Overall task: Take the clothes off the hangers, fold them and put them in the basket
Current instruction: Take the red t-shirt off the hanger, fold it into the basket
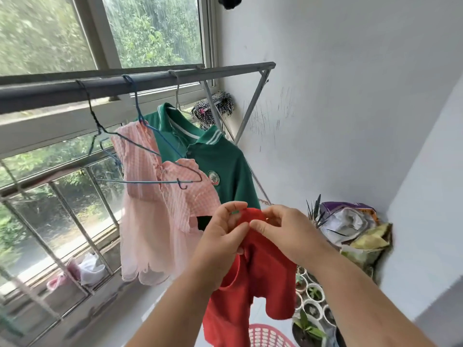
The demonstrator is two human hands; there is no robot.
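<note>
Surroundings by the drying spot
Window (155,28) upper left; scribbled wall (350,71) upper right; bags (350,226) right corner; potted plants (310,296) lower right.

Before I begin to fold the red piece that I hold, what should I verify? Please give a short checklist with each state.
1. Red garment off its hanger: ok, no hanger shows in it.
2. Firm hold: ok, left hand and right hand both pinch its top edge.
3. Cloth spread out for folding: not ok, it hangs bunched.
4. Basket close by: ok, its rim shows just below the garment.
5. Room in the basket: cannot tell, the inside is hidden.
6. Rail finished: not ok, pink dress and green polo hang on hangers.
</note>
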